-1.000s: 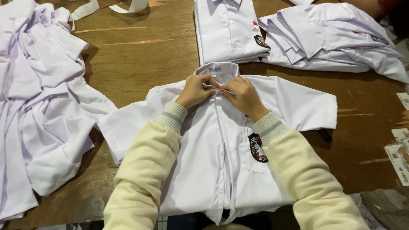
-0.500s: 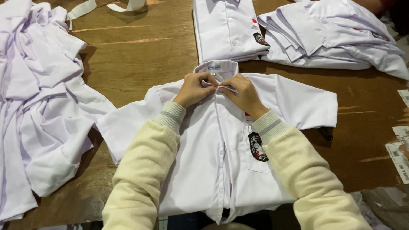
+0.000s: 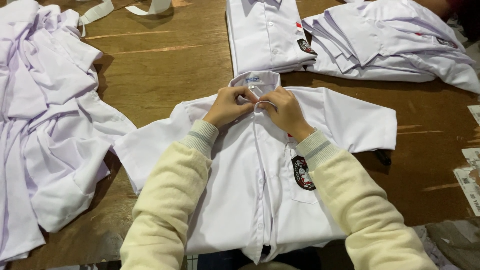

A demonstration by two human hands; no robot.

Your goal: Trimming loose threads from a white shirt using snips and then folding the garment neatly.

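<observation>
I see a small white woven label [image 3: 254,79] with blue marking inside the collar of the spread white shirt [image 3: 240,200], just above where the hands meet. Right of that collar label and lower, on the chest pocket, sits a dark shield-shaped badge [image 3: 302,172] with red and white. Up beyond the label, a like badge [image 3: 305,46] shows on the folded shirt [image 3: 265,35]. Far right of the label, printed white paper slips [image 3: 470,185] lie at the table edge.

white shirt [image 3: 240,200], black-red pocket badge [image 3: 303,173]; cream sleeves [image 3: 165,210], grey-striped cuffs; brown table [image 3: 165,65]; white piles at left edge [image 3: 45,125].
</observation>
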